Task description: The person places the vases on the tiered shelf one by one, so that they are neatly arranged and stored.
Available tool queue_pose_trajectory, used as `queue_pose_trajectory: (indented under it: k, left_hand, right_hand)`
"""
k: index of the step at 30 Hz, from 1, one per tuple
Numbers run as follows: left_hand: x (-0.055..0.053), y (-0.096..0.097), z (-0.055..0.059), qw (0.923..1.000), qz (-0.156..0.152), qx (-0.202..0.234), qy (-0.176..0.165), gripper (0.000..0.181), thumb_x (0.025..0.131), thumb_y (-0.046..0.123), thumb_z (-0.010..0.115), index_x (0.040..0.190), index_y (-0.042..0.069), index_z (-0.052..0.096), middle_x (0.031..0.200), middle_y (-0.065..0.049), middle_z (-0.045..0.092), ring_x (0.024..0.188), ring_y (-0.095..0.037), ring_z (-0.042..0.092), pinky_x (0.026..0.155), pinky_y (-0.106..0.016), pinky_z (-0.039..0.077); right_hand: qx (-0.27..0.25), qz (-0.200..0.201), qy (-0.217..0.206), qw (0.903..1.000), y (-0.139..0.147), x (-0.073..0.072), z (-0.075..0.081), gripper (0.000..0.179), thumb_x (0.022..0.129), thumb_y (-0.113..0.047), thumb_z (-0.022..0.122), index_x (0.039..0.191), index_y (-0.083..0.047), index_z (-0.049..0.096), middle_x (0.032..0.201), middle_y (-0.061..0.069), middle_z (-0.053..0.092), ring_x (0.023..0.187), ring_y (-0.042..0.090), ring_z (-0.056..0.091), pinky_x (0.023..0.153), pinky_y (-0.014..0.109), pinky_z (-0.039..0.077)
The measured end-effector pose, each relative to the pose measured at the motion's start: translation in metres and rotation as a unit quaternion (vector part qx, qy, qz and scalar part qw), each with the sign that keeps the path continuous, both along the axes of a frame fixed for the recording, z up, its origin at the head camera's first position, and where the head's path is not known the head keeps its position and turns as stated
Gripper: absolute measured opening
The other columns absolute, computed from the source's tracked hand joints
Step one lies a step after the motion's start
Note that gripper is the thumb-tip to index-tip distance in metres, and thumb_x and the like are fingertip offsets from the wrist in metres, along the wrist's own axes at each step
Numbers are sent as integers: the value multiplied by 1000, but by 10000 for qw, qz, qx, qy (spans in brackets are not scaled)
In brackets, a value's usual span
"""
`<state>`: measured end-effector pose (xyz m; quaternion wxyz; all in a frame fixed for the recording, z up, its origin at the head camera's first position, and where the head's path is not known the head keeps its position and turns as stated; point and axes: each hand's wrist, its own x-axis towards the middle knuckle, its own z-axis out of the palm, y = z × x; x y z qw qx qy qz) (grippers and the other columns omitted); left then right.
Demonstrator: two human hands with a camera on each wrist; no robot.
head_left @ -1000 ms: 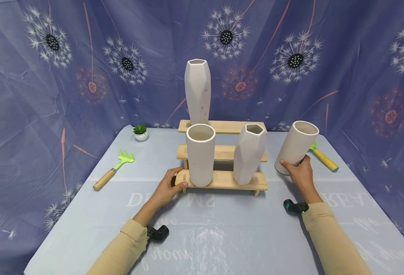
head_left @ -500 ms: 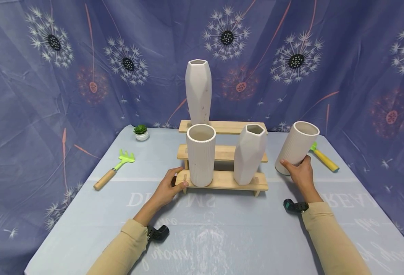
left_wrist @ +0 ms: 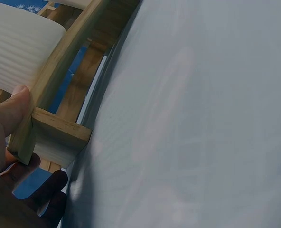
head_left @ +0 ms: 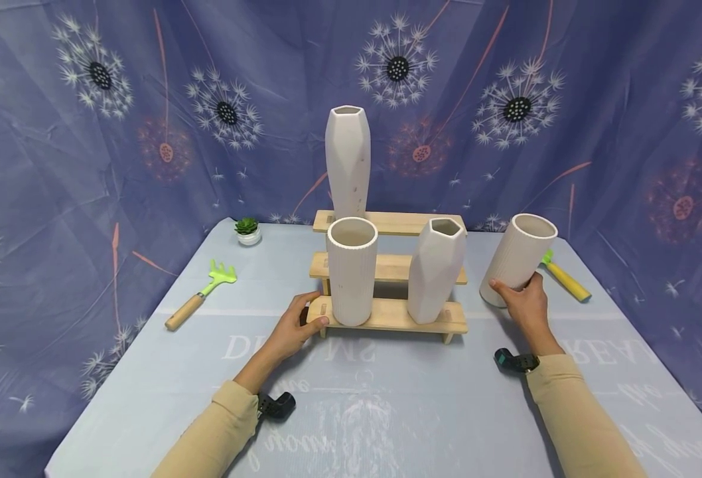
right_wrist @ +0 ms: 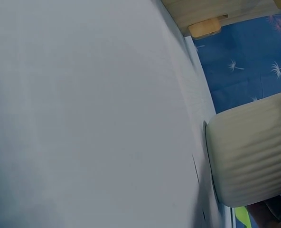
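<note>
My left hand [head_left: 291, 332] grips the left end of a wooden three-tier stand [head_left: 393, 313] at its lowest shelf. In the left wrist view the thumb lies on top of the shelf, with fingertips below its edge. My right hand [head_left: 525, 307] holds a white ribbed cylindrical vase [head_left: 517, 255] low on its side, to the right of the stand. That vase's base meets or nearly meets the table. Another ribbed vase [head_left: 351, 282] and a faceted vase [head_left: 437, 272] stand on the lowest shelf. On the top shelf, at left, rises a faceted vase [head_left: 348, 159].
A green-tined hand rake [head_left: 198, 297] lies at the left of the table [head_left: 369, 405]. Behind it sits a small potted succulent [head_left: 247, 232]. A yellow-handled garden tool [head_left: 568, 280] lies beyond the right hand, partly hidden. A dandelion-print curtain [head_left: 291, 60] hangs behind.
</note>
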<state>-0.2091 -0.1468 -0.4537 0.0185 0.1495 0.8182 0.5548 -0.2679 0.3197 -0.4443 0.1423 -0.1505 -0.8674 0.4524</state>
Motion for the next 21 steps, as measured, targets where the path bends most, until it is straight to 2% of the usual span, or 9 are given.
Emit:
queue_pose_trajectory:
  k: [11, 16, 21]
  left_hand:
    - [-1, -2, -1, 10000, 8, -44, -39, 66, 91, 23, 63, 146, 4, 30, 141, -18, 34, 117, -35, 52, 83, -23, 49]
    - [0, -1, -1, 10000, 7, -67, -17, 66, 91, 23, 63, 145, 4, 31, 140, -18, 35, 117, -35, 52, 84, -25, 49]
    - [-1, -1, -2, 9999, 25, -125, -13, 65, 92, 21, 62, 146, 5, 31, 140, -18, 35, 115, -33, 53, 82, -22, 49]
  right_hand:
    - [203, 129, 126, 9996, 1, 6, 7, 92, 81, -49, 68, 143, 1, 22, 139, 30, 40, 126, 42, 43, 102, 55, 35]
    - [268, 196, 238, 9992, 0, 10, 14, 92, 80, -49, 69, 143, 0, 23, 139, 30, 41, 125, 43, 44, 101, 56, 36]
    - [344, 165, 322, 9988, -1, 14, 26, 92, 80, -51, 69, 143, -1, 24, 138, 29, 42, 124, 43, 45, 98, 56, 38]
